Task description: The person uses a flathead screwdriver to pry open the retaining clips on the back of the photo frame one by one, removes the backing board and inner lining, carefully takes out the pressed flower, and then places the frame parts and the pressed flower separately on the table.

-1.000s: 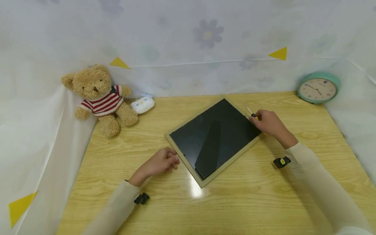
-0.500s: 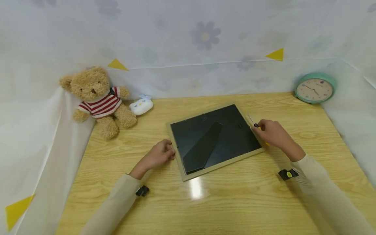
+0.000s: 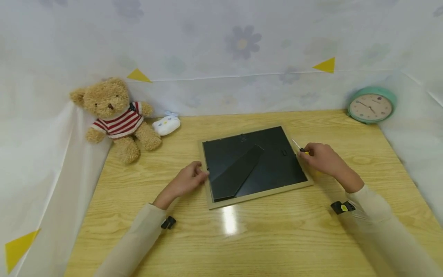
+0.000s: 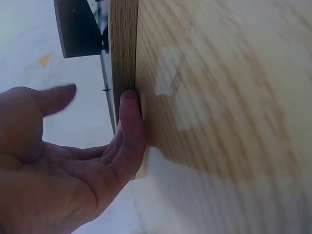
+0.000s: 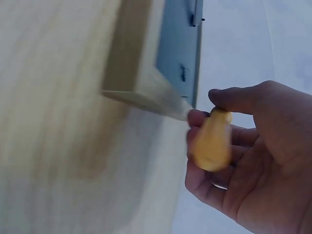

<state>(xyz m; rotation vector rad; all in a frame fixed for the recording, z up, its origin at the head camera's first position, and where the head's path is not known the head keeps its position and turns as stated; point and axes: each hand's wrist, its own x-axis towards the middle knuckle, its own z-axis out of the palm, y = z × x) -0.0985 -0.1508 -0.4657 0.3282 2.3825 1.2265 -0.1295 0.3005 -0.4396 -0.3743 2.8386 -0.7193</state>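
A picture frame [image 3: 261, 195] with a pale wooden border lies face down on the table, its black backing [image 3: 273, 169] up. A black stand leg [image 3: 238, 171] lies slantwise flat against that backing. With its fingers, my left hand [image 3: 185, 181] touches the frame's left edge; in the left wrist view the thumb [image 4: 58, 99] stands apart from the frame's side [image 4: 124, 53]. My right hand [image 3: 325, 161] pinches a screwdriver [image 5: 213, 144] with a yellow handle at the frame's right edge. The screwdriver's metal shaft points away, up and left, in the head view.
At the back left, a teddy bear [image 3: 115, 111] in a striped shirt sits beside a small white plush [image 3: 167, 125]. A green round clock [image 3: 372, 105] stands at the table's back right corner. White flowered sheeting [image 3: 207, 46] walls the back and sides.
The picture frame has turned clockwise on the table, so its long sides lie nearer to level. My left hand has risen slightly with its edge; my right hand with the screwdriver has shifted nearer and right.
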